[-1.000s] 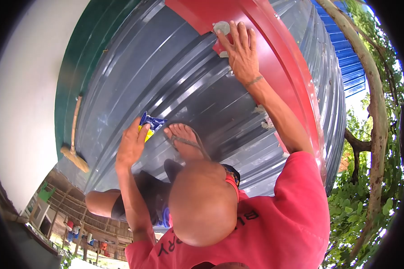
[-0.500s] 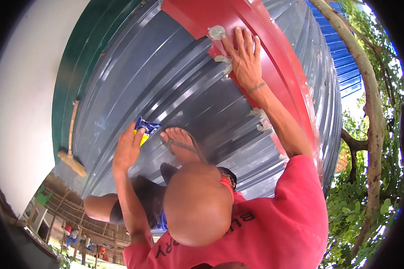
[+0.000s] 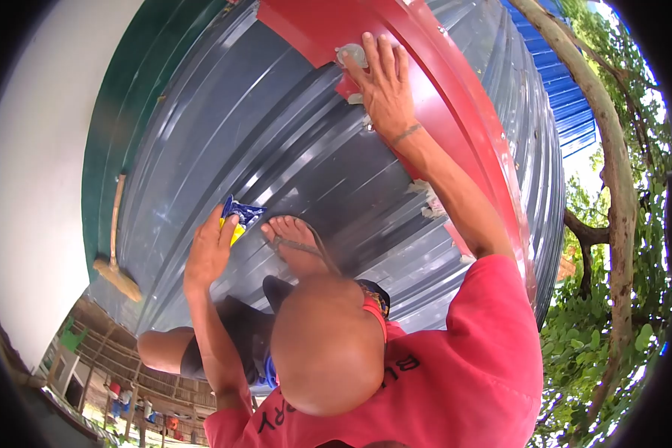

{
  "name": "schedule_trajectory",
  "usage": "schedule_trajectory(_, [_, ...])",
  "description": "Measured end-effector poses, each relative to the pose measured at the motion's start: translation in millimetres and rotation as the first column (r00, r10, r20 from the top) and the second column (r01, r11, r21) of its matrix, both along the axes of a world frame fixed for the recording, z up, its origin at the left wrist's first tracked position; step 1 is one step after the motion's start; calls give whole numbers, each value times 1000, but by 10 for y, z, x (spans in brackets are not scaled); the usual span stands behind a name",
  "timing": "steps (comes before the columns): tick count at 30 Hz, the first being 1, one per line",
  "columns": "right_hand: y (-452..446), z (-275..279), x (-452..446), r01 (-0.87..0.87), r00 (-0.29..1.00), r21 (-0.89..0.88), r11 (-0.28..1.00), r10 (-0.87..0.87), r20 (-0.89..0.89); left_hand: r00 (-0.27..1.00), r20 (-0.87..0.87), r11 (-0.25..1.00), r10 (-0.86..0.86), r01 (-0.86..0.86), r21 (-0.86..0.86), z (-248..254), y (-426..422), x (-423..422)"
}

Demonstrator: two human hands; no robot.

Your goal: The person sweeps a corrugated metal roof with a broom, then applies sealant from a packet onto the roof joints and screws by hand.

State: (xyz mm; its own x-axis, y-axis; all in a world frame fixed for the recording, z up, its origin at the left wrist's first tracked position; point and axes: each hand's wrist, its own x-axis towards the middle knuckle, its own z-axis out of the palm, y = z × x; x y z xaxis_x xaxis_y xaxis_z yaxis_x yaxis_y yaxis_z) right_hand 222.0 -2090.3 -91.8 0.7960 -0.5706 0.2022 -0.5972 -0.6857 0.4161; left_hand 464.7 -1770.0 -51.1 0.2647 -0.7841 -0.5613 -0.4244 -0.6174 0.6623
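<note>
My right hand [image 3: 384,93] lies with fingers spread on the red metal sheet [image 3: 306,26]. Its thumb side touches or overlaps a round, greyish translucent patch [image 3: 351,56] near the sheet's notched edge. Part of a smaller pale patch [image 3: 355,98] shows beside the palm. Below my forearm, another ragged whitish patch [image 3: 428,200] sits along the red edge. A crumpled blue and yellow plastic packet [image 3: 239,216] is held between the fingers and thumb of my left hand [image 3: 209,250], low over the grey corrugated roofing [image 3: 306,142]. The packet's contents are hidden.
My sandalled foot [image 3: 295,243] and bent knee [image 3: 328,347] rest in front of me. A wooden-handled broom [image 3: 116,278] lies at left, by the green sheet [image 3: 112,157] and white wall [image 3: 45,149]. A tree trunk [image 3: 616,172] rises beyond the roof at right.
My right hand has slid left across the red sheet, closer to the round patch, now covering part of the smaller patch. My left hand keeps the packet in almost the same place.
</note>
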Motion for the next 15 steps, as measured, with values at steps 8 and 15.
schedule_trajectory(8, [-2,98,-43,-16,999,38,999,14,48,998,20,998,56,-55,-23,-32,78,-3])
schedule_trajectory(15, [21,92,-123,42,994,119,992,-54,93,998,22,997,67,-66,-31,-47,102,5])
